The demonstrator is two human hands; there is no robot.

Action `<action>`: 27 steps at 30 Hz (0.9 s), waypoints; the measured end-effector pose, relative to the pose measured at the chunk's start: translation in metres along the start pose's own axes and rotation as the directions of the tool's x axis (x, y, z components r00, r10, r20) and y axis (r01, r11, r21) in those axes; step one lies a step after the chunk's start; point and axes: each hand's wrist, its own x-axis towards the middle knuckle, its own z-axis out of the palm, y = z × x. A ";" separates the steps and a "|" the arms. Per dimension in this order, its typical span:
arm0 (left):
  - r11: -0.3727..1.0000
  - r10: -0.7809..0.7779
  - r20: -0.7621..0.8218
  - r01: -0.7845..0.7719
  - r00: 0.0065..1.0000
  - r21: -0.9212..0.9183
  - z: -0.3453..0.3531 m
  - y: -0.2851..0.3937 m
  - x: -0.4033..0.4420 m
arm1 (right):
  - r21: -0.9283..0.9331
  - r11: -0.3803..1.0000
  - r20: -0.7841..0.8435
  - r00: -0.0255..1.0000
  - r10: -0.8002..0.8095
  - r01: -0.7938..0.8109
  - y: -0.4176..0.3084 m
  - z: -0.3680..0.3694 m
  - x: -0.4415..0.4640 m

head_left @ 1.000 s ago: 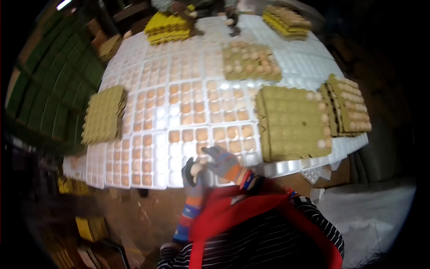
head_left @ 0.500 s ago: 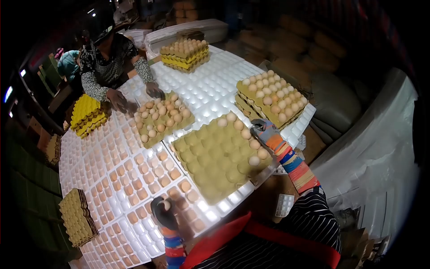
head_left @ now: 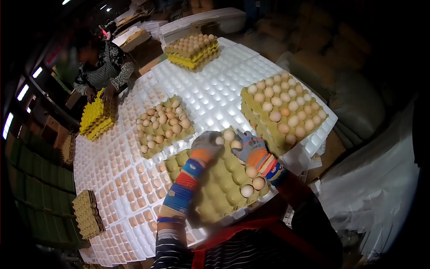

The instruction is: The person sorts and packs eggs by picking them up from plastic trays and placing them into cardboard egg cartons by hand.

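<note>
A mostly bare olive pulp egg tray (head_left: 221,179) lies before me, with a few eggs along its far and right edges. My left hand (head_left: 206,142), in a grey glove, closes its fingers around a pale egg (head_left: 219,141) at the far edge. Close beside it, my gloved right hand (head_left: 251,147) has its fingers curled on another egg (head_left: 236,145); its palm hides part of the tray. Between the hands sits one more egg (head_left: 229,135). Near the right edge a brown egg (head_left: 258,183) and a paler egg (head_left: 247,191) rest in cups.
White moulded trays (head_left: 215,85) cover the table, those at left holding eggs. A stacked full egg tray (head_left: 286,105) stands right, a partly filled tray (head_left: 163,123) left. Farther off are a yellow-layered egg stack (head_left: 192,56) and a person (head_left: 105,67) handling yellow trays (head_left: 96,116).
My left hand has moved from the filled white trays to the far edge of the pulp tray. My right hand came inward over its eggs. The other person's hands shifted to the yellow trays.
</note>
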 end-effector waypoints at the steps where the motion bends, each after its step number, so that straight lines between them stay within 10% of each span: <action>1: 0.979 -0.019 -0.009 0.017 1.000 -0.204 0.006 -0.016 0.004 | 0.094 0.996 -0.026 1.000 0.000 0.002 0.010 0.012 0.005; 7: 0.570 -0.178 -0.205 -0.068 0.962 -0.819 -0.038 -0.084 -0.006 | 0.265 0.953 -0.196 0.976 -0.093 0.145 0.025 0.028 0.003; 12: 0.707 -0.438 -0.413 0.023 0.799 -0.707 -0.061 -0.218 0.047 | 0.328 0.931 -0.303 0.951 -0.058 0.161 0.013 0.022 -0.008; 14: 0.923 -0.385 -0.515 0.317 0.766 -0.218 -0.073 -0.229 0.071 | 0.370 0.912 -0.305 0.950 -0.063 0.179 0.010 0.018 -0.007; 20: 0.873 -0.474 -0.701 0.389 0.533 -0.294 -0.068 -0.289 0.103 | 0.360 0.870 -0.399 0.899 -0.184 0.338 0.025 0.031 -0.001; 22: 0.865 -0.387 -0.723 0.497 0.572 -0.069 -0.073 -0.260 0.093 | 0.675 0.697 -0.351 0.936 0.015 0.242 0.027 0.024 -0.002; 24: 0.957 -0.097 -0.755 0.269 0.649 0.108 -0.077 -0.204 0.078 | 0.645 0.696 -0.442 0.897 0.000 0.317 0.034 0.022 0.003; 27: 0.921 0.232 -0.351 -0.321 0.907 -0.222 -0.061 -0.129 0.048 | 0.718 0.660 -0.206 0.973 -0.102 0.221 0.040 -0.002 0.021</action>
